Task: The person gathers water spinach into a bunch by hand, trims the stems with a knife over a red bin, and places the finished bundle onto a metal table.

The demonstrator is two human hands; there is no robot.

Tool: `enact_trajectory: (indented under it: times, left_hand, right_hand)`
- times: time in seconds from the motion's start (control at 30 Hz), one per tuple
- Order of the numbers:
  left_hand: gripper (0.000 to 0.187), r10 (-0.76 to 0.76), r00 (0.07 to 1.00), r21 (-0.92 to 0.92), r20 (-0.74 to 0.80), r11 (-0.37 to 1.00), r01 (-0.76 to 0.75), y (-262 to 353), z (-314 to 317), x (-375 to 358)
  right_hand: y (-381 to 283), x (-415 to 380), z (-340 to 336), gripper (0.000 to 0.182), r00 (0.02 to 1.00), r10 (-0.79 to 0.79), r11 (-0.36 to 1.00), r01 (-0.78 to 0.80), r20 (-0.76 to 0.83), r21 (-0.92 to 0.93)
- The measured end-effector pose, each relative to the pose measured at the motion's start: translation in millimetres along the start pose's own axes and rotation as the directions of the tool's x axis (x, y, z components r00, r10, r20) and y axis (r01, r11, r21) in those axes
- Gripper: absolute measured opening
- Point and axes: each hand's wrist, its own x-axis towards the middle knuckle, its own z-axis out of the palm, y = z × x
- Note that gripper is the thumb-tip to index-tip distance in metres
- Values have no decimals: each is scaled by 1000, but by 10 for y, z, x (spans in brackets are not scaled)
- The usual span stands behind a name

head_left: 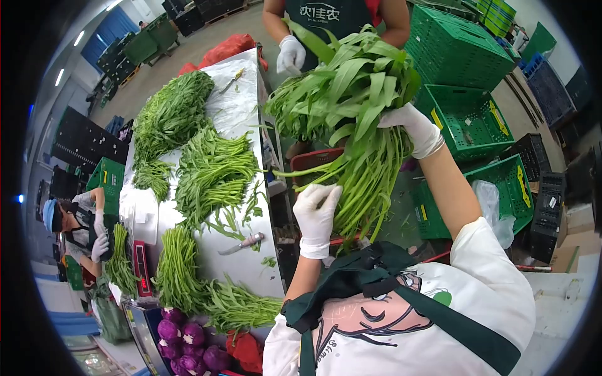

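A large bunch of leafy green water spinach (370, 88) hangs in front of me, leaves up and stems down. My right hand (412, 127), in a white glove, is closed around it on the right side. My left hand (318, 216), also gloved, pinches at the left edge of its stems (367, 200); the exact stem between the fingertips is hard to make out. Two stems stick out leftward above this hand. Beneath the bunch, a red crate (313, 160) is partly covered. On the metal table to the left lies a knife (243, 244) among loose leaves.
Several water spinach piles (216, 166) lie on the table (273, 276), with another knife (233, 80) at its far end. A scale (142, 269) and purple cabbages (191, 335) are at left. Green crates (467, 119) stand at right. One co-worker (332, 19) stands opposite, another (78, 225) at far left.
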Motion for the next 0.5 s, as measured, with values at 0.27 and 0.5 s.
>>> enact_trajectory:
  times: [0.27,0.5]
  left_hand:
    - [18,-161,961,487,225,873,32,-1092,-276,-484]
    - [19,-79,996,54,-29,995,81,-270,-542,128]
  right_hand:
    - [-50,-62,-582,40,995,-75,981,85,-62,177]
    - [12,-95,-178,44,998,-33,982,22,53,187]
